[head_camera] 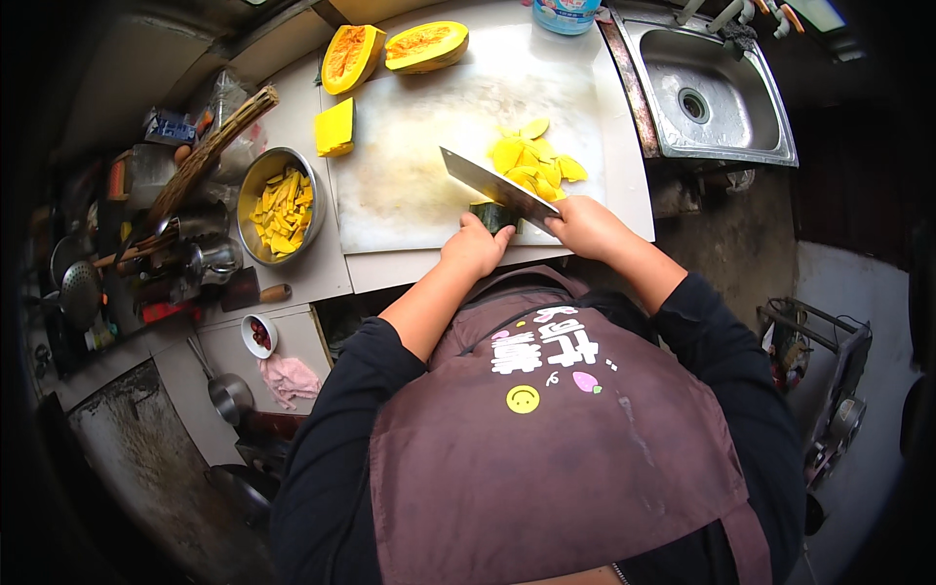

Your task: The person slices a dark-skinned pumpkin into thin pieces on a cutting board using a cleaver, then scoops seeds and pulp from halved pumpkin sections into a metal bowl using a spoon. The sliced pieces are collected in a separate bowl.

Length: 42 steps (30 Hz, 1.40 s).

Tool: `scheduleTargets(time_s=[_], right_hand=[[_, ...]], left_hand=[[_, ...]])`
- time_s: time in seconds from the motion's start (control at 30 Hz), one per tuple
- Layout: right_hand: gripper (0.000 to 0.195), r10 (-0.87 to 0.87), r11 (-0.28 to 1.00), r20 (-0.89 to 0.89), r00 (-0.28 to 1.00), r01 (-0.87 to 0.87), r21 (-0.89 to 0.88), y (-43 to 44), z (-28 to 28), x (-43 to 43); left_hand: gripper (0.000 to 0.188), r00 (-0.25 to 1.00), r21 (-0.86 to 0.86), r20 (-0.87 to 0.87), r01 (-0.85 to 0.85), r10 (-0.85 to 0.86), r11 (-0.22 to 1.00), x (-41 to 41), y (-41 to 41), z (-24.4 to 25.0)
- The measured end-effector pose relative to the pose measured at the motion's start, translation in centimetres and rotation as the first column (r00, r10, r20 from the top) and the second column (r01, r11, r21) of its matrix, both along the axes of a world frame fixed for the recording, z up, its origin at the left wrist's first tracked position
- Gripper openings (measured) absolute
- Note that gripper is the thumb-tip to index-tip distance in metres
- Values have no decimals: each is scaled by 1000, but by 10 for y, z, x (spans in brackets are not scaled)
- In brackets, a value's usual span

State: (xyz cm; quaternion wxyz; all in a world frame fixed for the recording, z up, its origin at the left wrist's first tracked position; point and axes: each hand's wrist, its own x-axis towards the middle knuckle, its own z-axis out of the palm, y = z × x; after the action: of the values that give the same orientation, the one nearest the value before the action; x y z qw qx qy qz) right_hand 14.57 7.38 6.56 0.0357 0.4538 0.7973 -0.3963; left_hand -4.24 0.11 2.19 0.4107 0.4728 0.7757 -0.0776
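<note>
My right hand (586,225) grips the handle of a broad kitchen cleaver (497,188), its blade slanting up to the left. Under my left hand (474,247) is a dark-green-skinned chunk of pumpkin (495,217), held near the front edge of the white cutting board (409,212). The blade lies right against the chunk; whether it has entered the flesh is hidden. Beyond the blade, thin yellow pumpkin slices (540,157) are heaped on the board. A thick yellow pumpkin block (336,129) rests at the board's left edge. Two pumpkin halves with orange cores, one left (353,58) and one right (428,47), lie at the back.
A steel bowl (316,227) of cut pumpkin strips stands left of the board. Past it are a second cleaver (252,291), a small bowl of red fruit (260,336) and a pink cloth (289,380). A steel sink (709,88) is at right, a blue-labelled container (564,14) at back.
</note>
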Motion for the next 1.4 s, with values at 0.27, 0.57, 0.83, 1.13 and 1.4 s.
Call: scheduleTargets(time_s=[0.27, 0.57, 0.83, 1.13, 1.4], right_hand=[[26, -154, 927, 89, 984, 175, -331, 7, 29, -4], [26, 66, 997, 142, 988, -60, -49, 3, -14, -14], [25, -14, 1000, 88, 996, 12, 22, -11, -44, -15], [28, -54, 993, -96, 994, 64, 102, 15, -52, -6], [19, -2, 966, -246, 969, 66, 251, 52, 4, 9]], left_hand=[[81, 1000, -7, 11, -19, 19, 1000, -1, -3, 3], [87, 1000, -79, 31, -2, 4, 997, -2, 3, 3], [85, 999, -43, -2, 41, -41, 998, -1, 6, -3], [81, 993, 87, 41, -114, 111, 990, 4, -5, 9], [78, 971, 225, 18, -237, 239, 945, 0, -12, 1]])
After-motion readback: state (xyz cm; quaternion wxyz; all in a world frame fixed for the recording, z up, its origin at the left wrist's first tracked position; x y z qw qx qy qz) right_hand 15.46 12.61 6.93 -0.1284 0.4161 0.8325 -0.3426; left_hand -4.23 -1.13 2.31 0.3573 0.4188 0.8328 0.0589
